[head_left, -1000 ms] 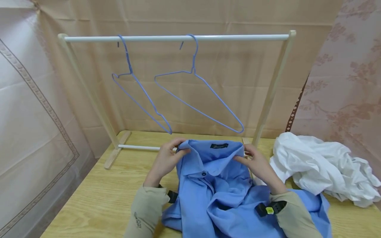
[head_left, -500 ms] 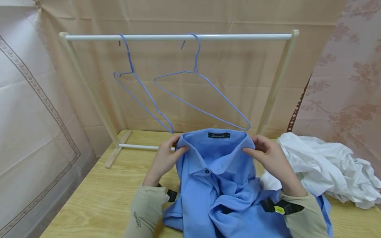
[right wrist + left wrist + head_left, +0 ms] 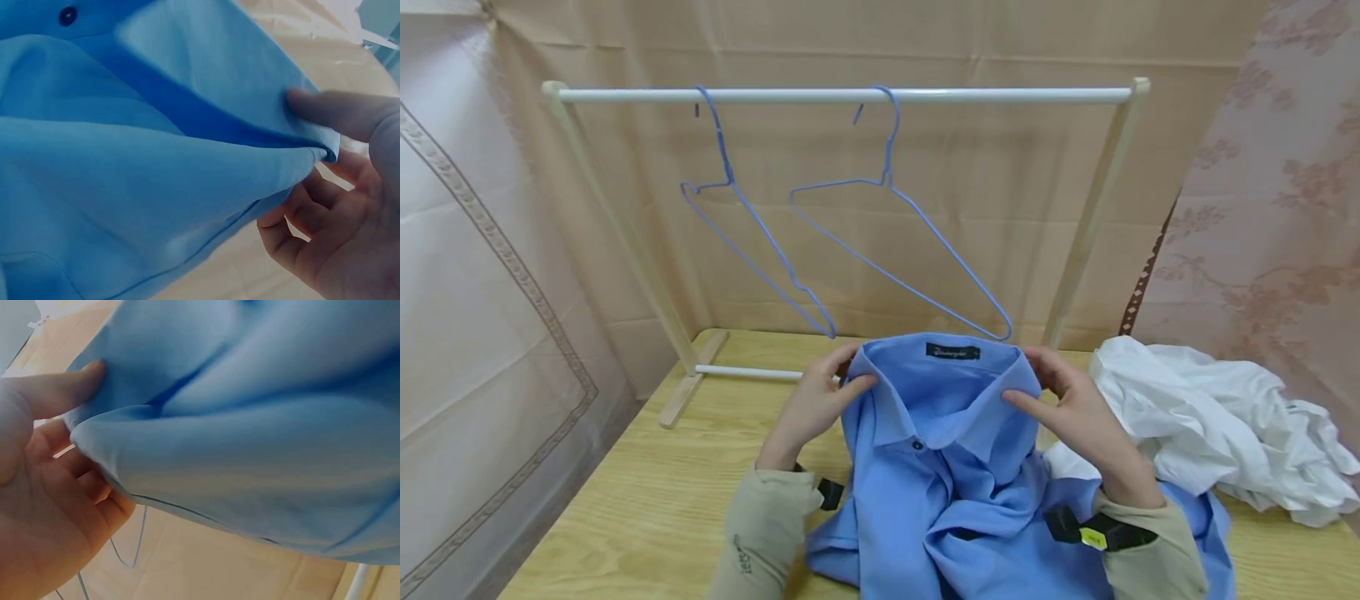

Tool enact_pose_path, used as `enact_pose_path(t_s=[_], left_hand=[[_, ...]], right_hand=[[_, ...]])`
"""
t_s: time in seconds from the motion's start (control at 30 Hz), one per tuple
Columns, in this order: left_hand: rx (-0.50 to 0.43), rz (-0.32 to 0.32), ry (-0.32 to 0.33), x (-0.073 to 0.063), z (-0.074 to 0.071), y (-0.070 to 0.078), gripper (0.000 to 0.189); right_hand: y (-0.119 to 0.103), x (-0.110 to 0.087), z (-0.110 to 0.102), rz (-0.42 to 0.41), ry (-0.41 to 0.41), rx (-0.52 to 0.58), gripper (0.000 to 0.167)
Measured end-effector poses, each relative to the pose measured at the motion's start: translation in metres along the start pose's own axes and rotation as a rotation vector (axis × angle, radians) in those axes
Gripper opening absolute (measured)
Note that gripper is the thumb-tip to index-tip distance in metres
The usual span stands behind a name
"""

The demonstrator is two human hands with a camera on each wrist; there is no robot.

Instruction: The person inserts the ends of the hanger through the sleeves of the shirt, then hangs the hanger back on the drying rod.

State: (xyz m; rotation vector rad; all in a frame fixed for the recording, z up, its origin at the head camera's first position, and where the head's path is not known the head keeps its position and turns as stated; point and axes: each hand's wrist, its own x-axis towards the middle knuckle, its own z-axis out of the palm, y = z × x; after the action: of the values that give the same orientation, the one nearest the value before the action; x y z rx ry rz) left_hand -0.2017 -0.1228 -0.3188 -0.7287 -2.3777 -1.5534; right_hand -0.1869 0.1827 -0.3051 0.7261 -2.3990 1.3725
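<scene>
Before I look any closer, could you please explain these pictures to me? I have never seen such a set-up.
There is no robot here, only a person working bare-handed. The wide view is taken from the head, looking forward and down. The two close views are taken from the wrists, one from each, and show what that hand is doing.

The left hand and the right hand pinch the collar of a blue shirt, one at each side, so that it stands open. The lower part of the shirt lies loosely on the table. To the right lies a crumpled white cloth. Behind, on the same table, stands a rack that carries two blue hangers; no clothes hang on them.
</scene>
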Motion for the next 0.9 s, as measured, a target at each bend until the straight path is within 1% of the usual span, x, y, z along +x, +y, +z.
enact_pose_path(t_s=[0.07, 0.17, 0.2, 0.27, 0.43, 0.47, 0.6, 0.67, 0.7, 0.73, 0.9], left_hand=[[0.005, -0.012, -0.058, -0.001, 0.000, 0.006, 0.029], [0.006, -0.033, -0.088, -0.003, -0.001, 0.015, 0.029], [0.011, -0.039, -0.086, -0.003, -0.002, 0.018, 0.030], [0.005, -0.090, -0.074, -0.003, -0.002, 0.019, 0.033], [-0.027, -0.167, -0.023, -0.001, -0.002, 0.017, 0.035], [-0.032, -0.163, -0.011, 0.000, -0.002, 0.012, 0.034], [-0.039, -0.154, 0.021, 0.004, 0.000, 0.010, 0.030], [-0.045, -0.131, 0.040, 0.005, 0.000, 0.011, 0.029], [-0.049, -0.130, 0.046, 0.005, 0.000, 0.015, 0.028], [-0.052, -0.121, 0.052, 0.005, 0.001, 0.015, 0.026], [-0.060, -0.108, 0.042, 0.002, 0.004, 0.010, 0.022]], right_hand=[[0.005, -0.003, 0.004, 0.050, -0.040, 0.008, 0.043], [0.011, -0.004, 0.009, 0.105, -0.066, 0.042, 0.046], [0.013, -0.004, 0.011, 0.115, -0.067, 0.058, 0.045], [0.016, -0.003, 0.013, 0.121, -0.060, 0.089, 0.044], [0.023, -0.001, 0.015, 0.083, -0.027, 0.137, 0.033], [0.024, -0.001, 0.015, 0.078, -0.018, 0.139, 0.031], [0.025, 0.001, 0.015, 0.104, 0.032, 0.075, 0.026], [0.025, 0.002, 0.015, 0.123, 0.058, 0.040, 0.024], [0.026, 0.002, 0.015, 0.132, 0.067, 0.027, 0.023], [0.027, 0.002, 0.015, 0.138, 0.074, 0.026, 0.022], [0.031, 0.001, 0.018, 0.160, 0.102, -0.003, 0.019]])
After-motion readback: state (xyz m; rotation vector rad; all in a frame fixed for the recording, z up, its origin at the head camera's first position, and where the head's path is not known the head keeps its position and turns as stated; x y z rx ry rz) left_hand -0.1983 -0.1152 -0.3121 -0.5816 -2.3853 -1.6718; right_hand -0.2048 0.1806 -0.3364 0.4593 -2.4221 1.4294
